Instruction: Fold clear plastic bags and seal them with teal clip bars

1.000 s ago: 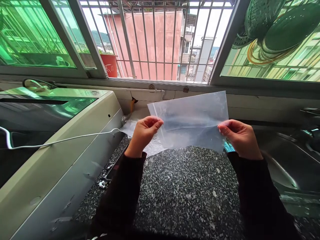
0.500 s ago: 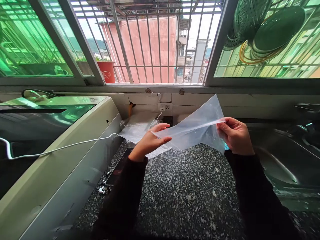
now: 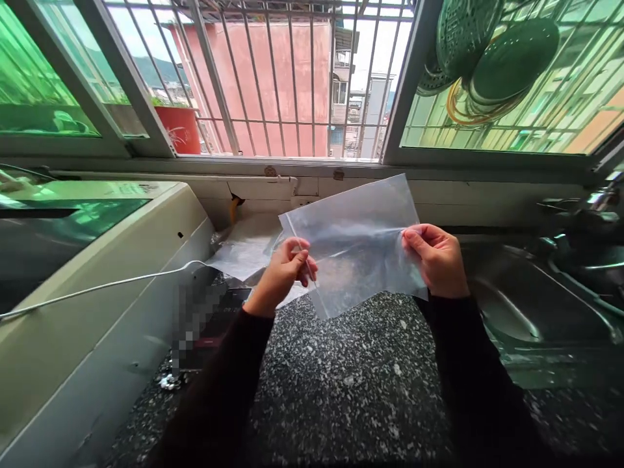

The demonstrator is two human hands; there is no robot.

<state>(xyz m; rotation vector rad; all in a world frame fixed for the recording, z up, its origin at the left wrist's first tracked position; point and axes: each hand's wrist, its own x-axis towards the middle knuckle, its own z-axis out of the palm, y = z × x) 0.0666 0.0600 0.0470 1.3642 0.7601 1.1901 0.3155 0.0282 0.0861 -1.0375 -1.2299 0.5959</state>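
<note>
A clear zip-lock bag (image 3: pixel 361 260) is stretched between my two hands above the dark speckled counter (image 3: pixel 351 383). My left hand (image 3: pixel 287 270) pinches it near the zip strip at its left end, thumb on the near side and some fingers behind the film. At the right end, my right hand (image 3: pixel 436 257) grips the bag between thumb and bent fingers. The bag looks flat, with a crease across its middle. Behind my left hand lies a pile of clear plastic bags (image 3: pixel 244 250). A dark phone (image 3: pixel 219 325) rests on the counter beside my left forearm.
On the left stands a pale-sided appliance (image 3: pixel 160 260) with a white cable (image 3: pixel 121 279) running across it. To the right is a metal sink (image 3: pixel 517 292). A barred window (image 3: pixel 292 78) is ahead, with green colanders (image 3: pixel 468 39) hanging at the upper right.
My left hand has closed its fingers on the bag's zip end. The bag has turned its broad face toward me and spread flatter. The view has shifted slightly to the right.
</note>
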